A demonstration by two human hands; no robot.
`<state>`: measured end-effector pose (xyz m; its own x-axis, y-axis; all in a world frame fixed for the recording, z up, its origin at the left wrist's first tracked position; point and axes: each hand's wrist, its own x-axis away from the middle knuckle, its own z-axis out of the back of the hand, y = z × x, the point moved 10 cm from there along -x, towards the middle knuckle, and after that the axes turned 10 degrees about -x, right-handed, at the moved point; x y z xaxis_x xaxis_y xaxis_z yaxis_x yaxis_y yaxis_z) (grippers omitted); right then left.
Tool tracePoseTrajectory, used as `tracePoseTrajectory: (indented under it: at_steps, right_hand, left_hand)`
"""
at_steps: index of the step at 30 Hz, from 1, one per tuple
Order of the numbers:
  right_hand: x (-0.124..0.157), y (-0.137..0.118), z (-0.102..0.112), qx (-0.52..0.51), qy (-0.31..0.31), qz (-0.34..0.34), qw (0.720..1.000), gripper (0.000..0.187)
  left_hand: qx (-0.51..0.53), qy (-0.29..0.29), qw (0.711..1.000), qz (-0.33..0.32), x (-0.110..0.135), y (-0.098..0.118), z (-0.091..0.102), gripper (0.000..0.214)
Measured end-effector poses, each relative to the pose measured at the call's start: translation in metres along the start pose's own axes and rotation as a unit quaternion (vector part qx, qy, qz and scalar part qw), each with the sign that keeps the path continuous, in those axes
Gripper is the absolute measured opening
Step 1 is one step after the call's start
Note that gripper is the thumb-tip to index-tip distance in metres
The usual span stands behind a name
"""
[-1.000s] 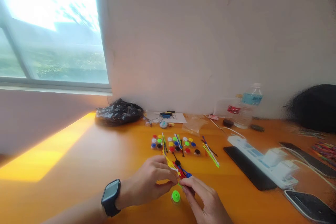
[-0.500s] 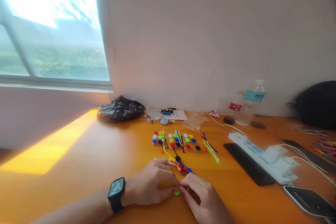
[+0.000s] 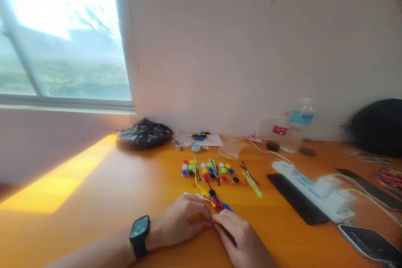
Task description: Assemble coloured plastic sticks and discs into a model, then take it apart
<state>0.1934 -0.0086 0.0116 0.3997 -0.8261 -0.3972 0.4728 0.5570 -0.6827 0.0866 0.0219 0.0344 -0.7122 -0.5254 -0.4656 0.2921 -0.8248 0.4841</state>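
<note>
Over the orange-brown table, my left hand (image 3: 177,220) and my right hand (image 3: 240,234) meet with closed fingertips. Between them shows a thin green plastic arrow (image 3: 205,217), mostly hidden by the fingers and pinched from both sides. Just beyond my fingers lies a loose cluster of arrow spinners (image 3: 216,204) in red, blue, black, yellow and white, with round centres. Farther back, small round coloured caps (image 3: 188,167) stand in groups, with thin arrows (image 3: 196,171) laid among them. More loose arrows (image 3: 251,180) lie to the right.
A black plastic bag (image 3: 144,134) sits at the back left, near papers and a clear bag (image 3: 232,147). On the right are a black phone (image 3: 297,199), a white power strip (image 3: 309,188) with plugs, another phone (image 3: 370,243) and plastic bottles (image 3: 298,130).
My hands have drawn slightly closer together. The round green cap that showed below my fingertips is now hidden, and less of the green arrow is visible.
</note>
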Motion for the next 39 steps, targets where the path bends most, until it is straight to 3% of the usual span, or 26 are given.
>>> tracePoseTrajectory:
  at_steps: [5,10,17,27,39]
  right_hand:
    - [0.000,0.000,0.000,-0.012,-0.010,-0.015,1.000,0.018]
    - [-0.002,0.004,0.001,-0.021,-0.009,-0.017,1.000,0.025]
    - [-0.002,0.003,-0.005,-0.010,-0.037,0.002,0.999,0.036]
    - [-0.002,-0.005,0.004,-0.017,-0.007,0.053,0.998,0.039]
    - [0.001,-0.013,0.009,0.010,0.029,0.115,0.993,0.037]
  left_hand:
    - [0.017,0.026,0.999,0.018,0.001,-0.004,0.002,0.013]
    - [-0.008,0.023,0.998,0.052,0.002,-0.009,0.002,0.009]
    - [0.003,0.014,0.999,0.045,0.001,-0.004,0.004,0.013]
    - [-0.009,0.003,0.998,0.068,0.000,-0.005,0.003,0.007]
    - [-0.017,-0.009,0.999,0.029,0.002,-0.002,-0.002,0.008]
